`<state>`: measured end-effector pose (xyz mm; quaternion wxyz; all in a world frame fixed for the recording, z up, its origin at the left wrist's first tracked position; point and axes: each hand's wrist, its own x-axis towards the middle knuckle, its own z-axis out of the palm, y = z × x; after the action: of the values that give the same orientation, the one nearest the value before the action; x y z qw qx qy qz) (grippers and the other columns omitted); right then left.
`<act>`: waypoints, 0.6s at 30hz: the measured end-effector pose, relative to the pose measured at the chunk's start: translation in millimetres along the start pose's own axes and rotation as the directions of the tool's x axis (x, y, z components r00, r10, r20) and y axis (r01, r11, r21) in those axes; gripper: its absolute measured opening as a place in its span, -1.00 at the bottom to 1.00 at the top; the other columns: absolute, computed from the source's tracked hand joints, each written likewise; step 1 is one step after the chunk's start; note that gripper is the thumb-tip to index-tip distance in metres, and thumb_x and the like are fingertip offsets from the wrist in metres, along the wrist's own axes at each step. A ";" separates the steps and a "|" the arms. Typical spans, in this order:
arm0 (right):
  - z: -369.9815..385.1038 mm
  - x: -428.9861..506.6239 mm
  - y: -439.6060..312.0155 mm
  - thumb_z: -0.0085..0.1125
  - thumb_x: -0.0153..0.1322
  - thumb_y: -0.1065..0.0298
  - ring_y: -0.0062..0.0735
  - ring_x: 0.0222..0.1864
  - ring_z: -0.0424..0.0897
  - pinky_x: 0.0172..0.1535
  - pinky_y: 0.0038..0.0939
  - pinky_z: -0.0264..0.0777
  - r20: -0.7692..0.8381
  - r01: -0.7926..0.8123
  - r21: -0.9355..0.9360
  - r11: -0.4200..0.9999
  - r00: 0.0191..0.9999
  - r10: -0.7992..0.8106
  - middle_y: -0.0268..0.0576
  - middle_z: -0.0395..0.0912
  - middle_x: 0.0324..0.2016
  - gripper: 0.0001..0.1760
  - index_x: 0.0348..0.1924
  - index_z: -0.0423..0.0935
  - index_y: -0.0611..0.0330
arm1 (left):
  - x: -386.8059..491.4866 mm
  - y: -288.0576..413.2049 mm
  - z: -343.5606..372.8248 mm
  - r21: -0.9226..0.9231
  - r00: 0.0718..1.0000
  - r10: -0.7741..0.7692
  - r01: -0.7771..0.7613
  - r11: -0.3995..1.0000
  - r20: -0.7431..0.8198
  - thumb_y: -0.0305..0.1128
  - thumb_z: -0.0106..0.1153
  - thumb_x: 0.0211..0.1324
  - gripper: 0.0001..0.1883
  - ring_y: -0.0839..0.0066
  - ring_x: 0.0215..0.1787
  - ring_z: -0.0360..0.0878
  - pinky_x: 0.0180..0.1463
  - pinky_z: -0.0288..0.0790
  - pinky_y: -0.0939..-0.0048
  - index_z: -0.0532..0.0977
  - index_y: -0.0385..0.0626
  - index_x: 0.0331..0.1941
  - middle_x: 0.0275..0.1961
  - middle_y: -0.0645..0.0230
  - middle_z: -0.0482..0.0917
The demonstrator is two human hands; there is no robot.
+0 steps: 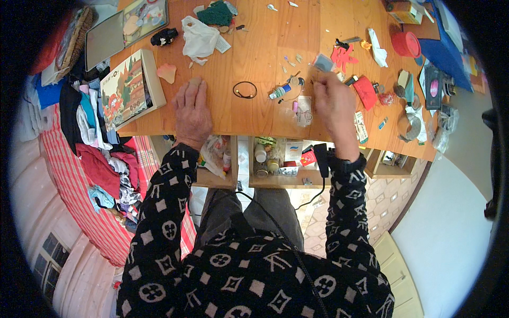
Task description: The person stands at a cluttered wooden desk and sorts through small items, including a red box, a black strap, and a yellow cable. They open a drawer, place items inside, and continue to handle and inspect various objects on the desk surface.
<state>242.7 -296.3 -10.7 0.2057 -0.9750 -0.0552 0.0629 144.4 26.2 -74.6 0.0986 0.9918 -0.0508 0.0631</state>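
Note:
My left hand (pixel 193 109) rests palm down on the wooden table (pixel 254 119), fingers slightly apart, just below a pale pink petal-shaped piece (pixel 167 73). My right hand (pixel 335 107) is over the table at the right, fingers curled and somewhat blurred; whether something small is between the fingertips cannot be told. Directly beyond its fingers lies a small clear bag with a dark content (pixel 323 63), beside a red cut-out (pixel 344 57). Between my hands are a black cord loop with beads (pixel 245 90), a small blue-green labelled tube (pixel 280 92) and a clear packet (pixel 304 111).
An illustrated cardboard box (pixel 157 79) stands at the left. Beyond lie a white plastic bag (pixel 199 37) and a black hair clip or band (pixel 164 37). At the right are a red pouch (pixel 364 92) and a tape roll (pixel 409 126). Open drawers (pixel 286 183) jut out below the table edge.

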 end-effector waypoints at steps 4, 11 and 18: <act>-22.7 -9.2 22.7 0.12 0.50 0.33 -0.36 -0.39 0.51 -0.34 -0.44 0.33 0.102 -0.190 0.843 0.503 0.975 0.197 -0.25 0.54 -0.40 -0.87 -0.22 0.55 0.19 | -2.8 -0.9 0.7 -0.011 0.999 -0.015 0.015 1.000 0.028 -0.48 0.05 0.09 -0.45 0.08 0.39 0.29 0.43 0.12 0.06 0.43 -0.29 0.24 0.35 0.18 0.40; -28.6 -19.6 26.5 0.07 0.49 0.46 -0.40 -0.28 0.48 -0.26 -0.47 0.37 0.187 -0.144 0.961 -0.235 0.967 0.172 -0.13 0.47 -0.17 -0.73 0.05 0.44 0.31 | 0.3 0.8 -2.2 -0.046 1.000 -0.006 0.006 0.999 -0.006 -0.48 0.05 0.11 -0.47 0.09 0.38 0.30 0.43 0.13 0.06 0.43 -0.29 0.24 0.34 0.18 0.40; -4.6 -4.1 8.1 0.11 0.48 0.34 -0.14 -0.30 0.67 -0.24 -0.26 0.53 0.071 -0.123 0.210 0.970 0.991 0.110 -0.03 0.66 -0.34 -0.78 -0.08 0.58 0.24 | 2.1 1.6 -3.0 -0.051 1.000 -0.007 0.007 0.999 0.004 -0.48 0.05 0.14 -0.49 0.09 0.37 0.32 0.45 0.12 0.06 0.43 -0.30 0.23 0.33 0.17 0.41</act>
<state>240.0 -306.0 -9.5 0.3037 -0.9465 0.0032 0.1089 145.9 25.0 -71.1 0.1241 0.9893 -0.0490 0.0597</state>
